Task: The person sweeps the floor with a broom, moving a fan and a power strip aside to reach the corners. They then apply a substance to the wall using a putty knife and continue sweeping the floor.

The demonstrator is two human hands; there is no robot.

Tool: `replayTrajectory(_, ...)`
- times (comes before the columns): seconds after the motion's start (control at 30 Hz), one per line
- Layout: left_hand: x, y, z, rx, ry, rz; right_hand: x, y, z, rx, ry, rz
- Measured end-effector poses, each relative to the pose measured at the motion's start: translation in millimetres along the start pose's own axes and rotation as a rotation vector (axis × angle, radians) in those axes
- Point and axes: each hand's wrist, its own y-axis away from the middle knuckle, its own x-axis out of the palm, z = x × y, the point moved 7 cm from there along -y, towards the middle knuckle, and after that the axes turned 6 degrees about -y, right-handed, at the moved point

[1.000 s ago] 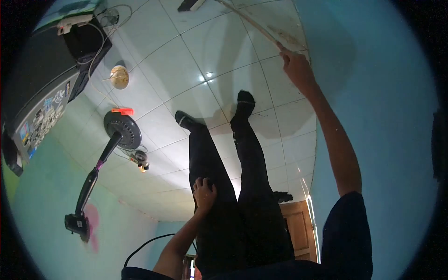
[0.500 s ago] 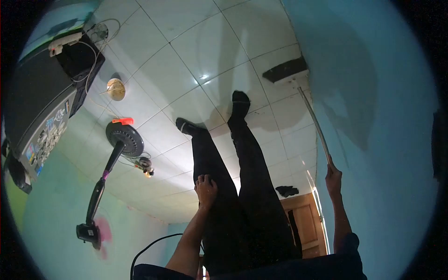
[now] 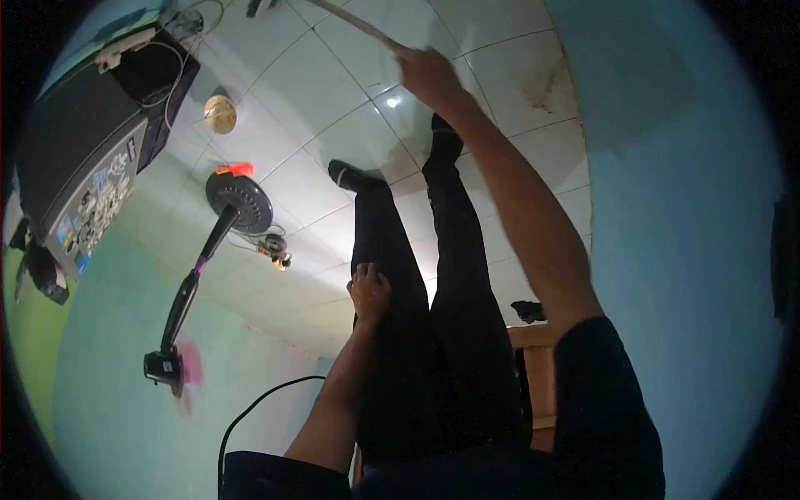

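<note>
My right hand [image 3: 429, 79] is closed around the handle of a broom [image 3: 354, 20], stretched out over the tiled floor. The handle slants up and left out of the picture, so its broad head is mostly or wholly cut off by the top edge. My left hand [image 3: 368, 293] rests on my left leg near the knee, its fingers bent but apart, holding nothing. Both feet, in dark footwear, stand on the white tiles [image 3: 333, 117]. A brownish smudge [image 3: 543, 90] marks the tiles close to the blue wall.
A black standing fan [image 3: 239, 202] with an orange item on its base is at the left. Beyond it are a round tub [image 3: 221, 114], loose cables and a dark cabinet [image 3: 79, 117] with stickers. The blue wall [image 3: 667, 250] runs along the right. Dark cloth [image 3: 527, 312] lies behind me.
My right hand has swung up and left from beside the right wall, carrying the broom across the floor. The smudge by the wall now shows. My left hand stays on the leg.
</note>
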Motion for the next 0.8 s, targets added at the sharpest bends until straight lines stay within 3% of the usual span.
replayTrajectory(0.07,3.9,4.8,-6.4,-0.008,-0.020,0.001,53.3,-34.8,17.5,-0.037,-0.049,-0.109)
replayTrajectory(0.13,2.0,8.3,-13.9,-0.043,-0.037,0.005,67.7,-29.6,45.3,0.077,-0.194,-0.068)
replayTrajectory(0.23,-10.4,20.9,-14.3,-0.111,0.038,-0.004,76.9,20.5,59.5,0.096,-0.155,0.087)
replayTrajectory(0.3,-24.3,30.5,-16.0,-0.157,0.135,-0.028,96.9,63.6,35.2,0.029,-0.029,0.226)
replayTrajectory(0.33,-24.2,39.4,-14.7,-0.289,0.175,0.048,100.5,86.5,17.8,-0.035,0.061,0.301)
replayTrajectory(0.37,-17.1,48.7,-12.9,-0.419,0.216,0.128,73.2,112.2,12.1,0.079,0.024,0.289)
replayTrajectory(0.4,-6.0,56.7,-14.7,-0.430,0.230,0.178,72.8,143.2,-22.1,0.129,-0.004,0.256)
replayTrajectory(0.43,9.7,63.3,-18.3,-0.403,0.256,0.254,52.6,174.4,-33.6,0.045,0.013,0.178)
replayTrajectory(0.5,34.0,75.5,-28.2,-0.325,0.277,0.344,19.6,239.0,-76.8,0.242,0.074,0.298)
replayTrajectory(0.53,46.4,77.3,-28.1,-0.323,0.293,0.343,-13.6,263.0,-68.9,0.201,0.080,0.284)
replayTrajectory(0.57,61.1,78.7,-28.6,-0.302,0.283,0.359,-31.6,290.4,-85.0,0.357,0.159,0.390)
replayTrajectory(0.6,75.6,81.9,-29.3,-0.284,0.273,0.375,-49.1,321.2,-108.9,0.363,0.211,0.374)
replayTrajectory(0.7,93.0,88.2,-27.5,-0.263,0.321,0.292,-108.8,379.4,-132.8,0.404,0.280,0.301)
replayTrajectory(0.73,95.9,92.0,-25.7,-0.253,0.346,0.258,-127.5,387.2,-117.6,0.359,0.169,0.239)
replayTrajectory(0.8,101.4,104.4,-26.3,-0.239,0.378,0.186,-145.3,400.2,-98.5,0.482,0.424,0.300)
